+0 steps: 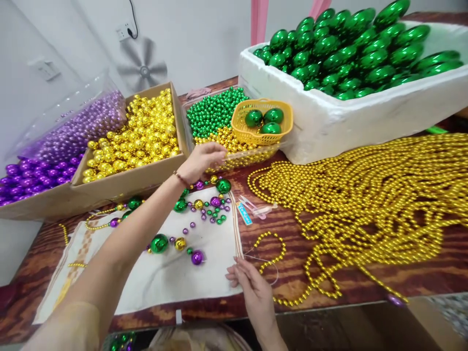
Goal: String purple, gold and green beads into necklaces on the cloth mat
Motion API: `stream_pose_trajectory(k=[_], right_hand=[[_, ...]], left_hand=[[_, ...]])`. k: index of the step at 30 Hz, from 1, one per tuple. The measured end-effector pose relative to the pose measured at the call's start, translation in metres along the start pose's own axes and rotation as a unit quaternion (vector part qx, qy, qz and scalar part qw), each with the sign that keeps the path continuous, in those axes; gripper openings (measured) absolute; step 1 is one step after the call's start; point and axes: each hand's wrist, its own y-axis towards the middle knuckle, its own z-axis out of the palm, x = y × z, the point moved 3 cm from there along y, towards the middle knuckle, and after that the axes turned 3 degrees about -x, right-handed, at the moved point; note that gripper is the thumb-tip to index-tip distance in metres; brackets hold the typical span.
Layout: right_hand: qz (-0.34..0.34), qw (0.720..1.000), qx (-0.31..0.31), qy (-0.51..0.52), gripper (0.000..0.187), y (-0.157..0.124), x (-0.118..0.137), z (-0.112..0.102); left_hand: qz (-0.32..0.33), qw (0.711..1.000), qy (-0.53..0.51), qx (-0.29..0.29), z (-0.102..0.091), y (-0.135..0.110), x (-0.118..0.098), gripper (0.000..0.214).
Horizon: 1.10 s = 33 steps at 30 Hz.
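My left hand (203, 161) reaches over the front edge of the clear bin, close to the small gold beads (223, 137). Its fingers are bent and drawn together; what lies between them, if anything, is hidden. Low at the cloth's right edge, my right hand (254, 287) pinches a thin white thread (276, 273). That thread loops beside a gold bead strand (281, 243). On the white cloth (175, 282) lie a large green ball (159, 243), a gold ball (180, 243), a purple ball (197, 257) and several small purple and green beads (215, 214).
Behind stand a carton of gold balls (139, 136), purple beads (76, 122), green beads (212, 112) and a yellow basket (287, 124) with three green balls. A foam box (351, 122) of green ornaments fills the back right. Gold bead strands (373, 195) cover the table's right side.
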Motion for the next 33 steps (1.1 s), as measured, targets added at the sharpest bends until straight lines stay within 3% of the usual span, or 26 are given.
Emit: stream_pose_trajectory(k=[2,5,9,16,22,28,33], right_hand=[[-0.015,1.0,0.007,-0.011,0.022,-0.001,0.01,0.004],[-0.063,0.998,0.004,-0.028,0.019,-0.004,0.027,0.01],[-0.101,0.993,-0.006,-0.058,0.016,-0.006,0.039,0.014],[-0.097,0.99,-0.011,-0.105,0.016,-0.01,0.037,0.022],[-0.086,0.988,-0.009,-0.131,0.018,-0.013,0.034,0.025],[-0.06,0.989,0.009,-0.133,0.022,-0.01,0.025,0.03],[-0.018,0.996,0.018,-0.086,0.024,0.0,0.009,0.038]], left_hand=[[-0.093,0.969,-0.219,0.061,0.011,-0.042,0.01,0.02],[-0.184,0.901,-0.389,0.061,0.023,-0.094,0.03,0.016],[-0.23,0.858,-0.458,0.025,0.027,-0.131,0.046,0.013],[-0.254,0.829,-0.497,-0.031,0.02,-0.151,0.055,0.012],[-0.23,0.837,-0.495,-0.036,0.014,-0.155,0.064,0.019],[-0.205,0.879,-0.43,-0.037,0.013,-0.158,0.07,0.029],[-0.21,0.918,-0.337,0.003,0.028,-0.167,0.082,0.029]])
